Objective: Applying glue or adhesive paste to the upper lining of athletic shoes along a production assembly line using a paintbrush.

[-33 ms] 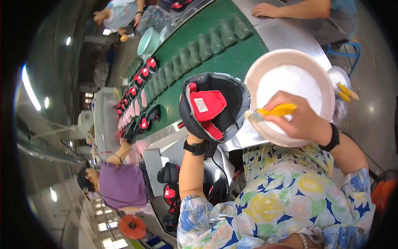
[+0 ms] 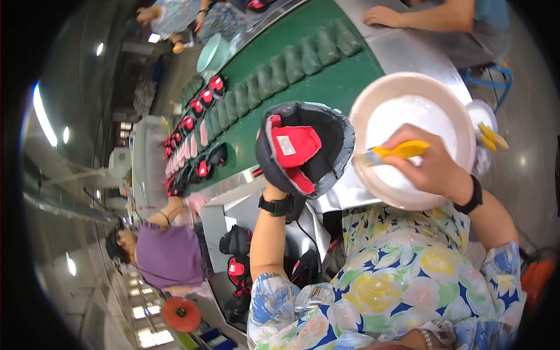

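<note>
My left hand [image 2: 272, 191] is closed behind a black shoe upper [image 2: 299, 142] with a red lining and tongue; the upper hides most of its fingers. The upper's open underside edge, smeared greyish white, faces right. My right hand [image 2: 436, 164] grips a brush by its yellow handle [image 2: 410, 149]. Its pale bristles hang over the left inner wall of a beige basin [image 2: 366, 100], apart from the upper. White liquid [image 2: 412, 112] lies in the basin below my right hand.
A green conveyor belt [image 2: 265, 114] carries rows of dark green, foot-shaped pieces and more black-red uppers [image 2: 216, 83]. More yellow-handled brushes [image 2: 489, 135] lie right of the basin. Co-workers sit at the far right and left, one in a purple shirt [image 2: 169, 256]. Uppers [image 2: 236, 268] are piled beside my left forearm.
My right hand has drawn the brush rightward, from the edge of the upper to over the basin. The upper remains in my left hand.
</note>
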Demonstrator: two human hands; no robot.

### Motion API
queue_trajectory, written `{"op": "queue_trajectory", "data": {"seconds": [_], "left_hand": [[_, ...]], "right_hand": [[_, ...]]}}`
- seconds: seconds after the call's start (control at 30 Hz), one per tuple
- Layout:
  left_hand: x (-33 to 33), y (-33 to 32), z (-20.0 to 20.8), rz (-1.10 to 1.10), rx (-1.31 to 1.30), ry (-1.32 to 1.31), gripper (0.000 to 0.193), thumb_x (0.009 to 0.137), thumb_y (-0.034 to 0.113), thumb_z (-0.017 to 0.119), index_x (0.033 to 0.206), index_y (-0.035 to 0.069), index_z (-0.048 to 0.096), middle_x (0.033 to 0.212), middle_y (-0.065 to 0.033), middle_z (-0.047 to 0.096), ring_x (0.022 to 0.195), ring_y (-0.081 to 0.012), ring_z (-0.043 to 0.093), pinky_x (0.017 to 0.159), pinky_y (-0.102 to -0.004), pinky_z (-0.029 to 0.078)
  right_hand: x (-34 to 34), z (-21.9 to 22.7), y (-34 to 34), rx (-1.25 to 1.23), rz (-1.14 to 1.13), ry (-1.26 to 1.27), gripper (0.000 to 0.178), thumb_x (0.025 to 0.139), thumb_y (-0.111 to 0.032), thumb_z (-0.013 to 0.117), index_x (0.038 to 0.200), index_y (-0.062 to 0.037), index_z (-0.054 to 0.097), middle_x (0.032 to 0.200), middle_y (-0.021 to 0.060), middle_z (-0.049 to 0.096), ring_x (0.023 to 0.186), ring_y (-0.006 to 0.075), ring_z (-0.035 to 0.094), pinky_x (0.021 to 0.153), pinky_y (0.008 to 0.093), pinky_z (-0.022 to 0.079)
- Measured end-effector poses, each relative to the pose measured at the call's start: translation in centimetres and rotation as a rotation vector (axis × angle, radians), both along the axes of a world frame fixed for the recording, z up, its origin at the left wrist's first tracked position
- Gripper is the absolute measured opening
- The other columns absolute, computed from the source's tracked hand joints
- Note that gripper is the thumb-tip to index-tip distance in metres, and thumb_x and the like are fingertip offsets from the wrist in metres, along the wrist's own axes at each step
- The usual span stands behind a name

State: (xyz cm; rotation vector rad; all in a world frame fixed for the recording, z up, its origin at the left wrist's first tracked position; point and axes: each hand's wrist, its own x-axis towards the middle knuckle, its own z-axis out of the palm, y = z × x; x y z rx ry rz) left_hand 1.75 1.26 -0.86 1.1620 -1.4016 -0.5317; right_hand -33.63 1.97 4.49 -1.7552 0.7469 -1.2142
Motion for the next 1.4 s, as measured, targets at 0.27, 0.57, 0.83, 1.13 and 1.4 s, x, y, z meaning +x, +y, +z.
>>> {"op": "queue_trajectory", "data": {"seconds": [0.27,0.57,0.83,1.13,1.4], "left_hand": [[19.3,-1.4,-4.3,0.195,0.524,0.352,0.015,0.101,0.006,0.047,0.116,0.011,0.049,0.093,-0.0049,0.066,0.074,-0.0159,0.064,0.060,-0.0288,0.053],[40.4,-4.7,-12.4,0.593,0.519,0.584,0.041,0.096,0.003,0.055,0.134,0.014,0.045,0.104,-0.0065,0.065,0.090,-0.0212,0.066,0.077,-0.0430,0.058],[27.3,3.5,-1.3,0.346,1.077,-0.149,0.039,0.093,0.034,0.067,0.116,0.003,0.063,0.084,-0.0095,0.067,0.076,-0.0171,0.066,0.067,-0.0322,0.054],[8.9,11.1,-5.5,0.260,0.794,-1.040,0.021,0.088,0.014,0.060,0.100,-0.002,0.053,0.101,-0.0250,0.059,0.095,-0.0442,0.059,0.081,-0.0519,0.050],[13.0,10.8,3.4,-0.120,0.545,0.275,0.051,0.093,0.014,0.066,0.139,0.000,0.049,0.131,-0.0134,0.063,0.120,-0.0234,0.062,0.102,-0.0380,0.051]], "right_hand": [[-2.2,0.1,-3.1,0.236,-0.096,0.058,0.018,0.089,0.005,0.063,0.106,-0.0015,0.059,0.105,0.0087,0.059,0.100,0.0171,0.060,0.092,0.0289,0.047],[-1.1,-1.4,-5.8,0.429,-0.214,0.282,0.014,0.098,-0.009,0.061,0.109,-0.0031,0.057,0.107,0.0052,0.055,0.104,0.0145,0.058,0.094,0.0271,0.044],[-1.8,-1.5,-7.0,0.478,-0.135,0.456,0.015,0.099,-0.008,0.061,0.113,-0.0014,0.059,0.109,0.0050,0.059,0.104,0.0138,0.060,0.091,0.0265,0.047],[2.9,-3.4,-2.4,0.269,0.130,0.552,0.013,0.091,-0.012,0.071,0.091,0.0007,0.066,0.089,0.0103,0.067,0.076,0.0200,0.068,0.071,0.0304,0.054],[-0.2,-1.9,-2.8,0.072,0.192,0.709,0.015,0.083,-0.003,0.072,0.091,-0.0022,0.059,0.090,0.0165,0.064,0.083,0.0378,0.064,0.074,0.0410,0.050]]}}
